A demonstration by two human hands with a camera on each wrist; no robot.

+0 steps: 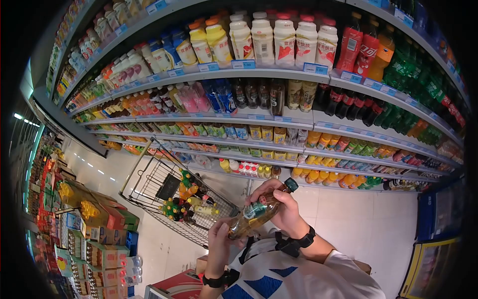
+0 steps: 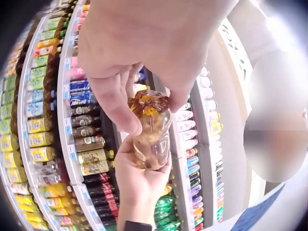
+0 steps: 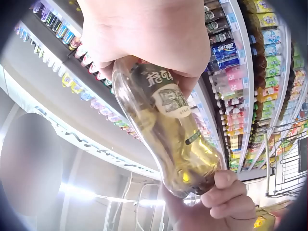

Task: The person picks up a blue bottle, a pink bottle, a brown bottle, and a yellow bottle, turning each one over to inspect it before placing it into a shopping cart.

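A clear plastic bottle [image 1: 259, 210] of amber drink with a dark cap and a green label is held tilted in front of the drink shelves. My right hand [image 1: 281, 207] grips its upper half near the cap. My left hand [image 1: 222, 238] holds its base from below. In the left wrist view the bottle's base [image 2: 150, 127] faces the camera, with my left hand's fingers [image 2: 118, 103] curled round it and my right hand [image 2: 139, 180] behind. In the right wrist view the bottle [image 3: 168, 125] runs from my right hand [image 3: 149, 43] down to my left hand's fingers [image 3: 231, 197].
Long store shelves [image 1: 279, 74] packed with bottled drinks fill the background. A wire shopping cart [image 1: 174, 197] with several bottles stands on the tiled floor at the left. Stacked boxed goods [image 1: 94, 239] lie further left. A chest freezer [image 1: 438, 244] stands at the right.
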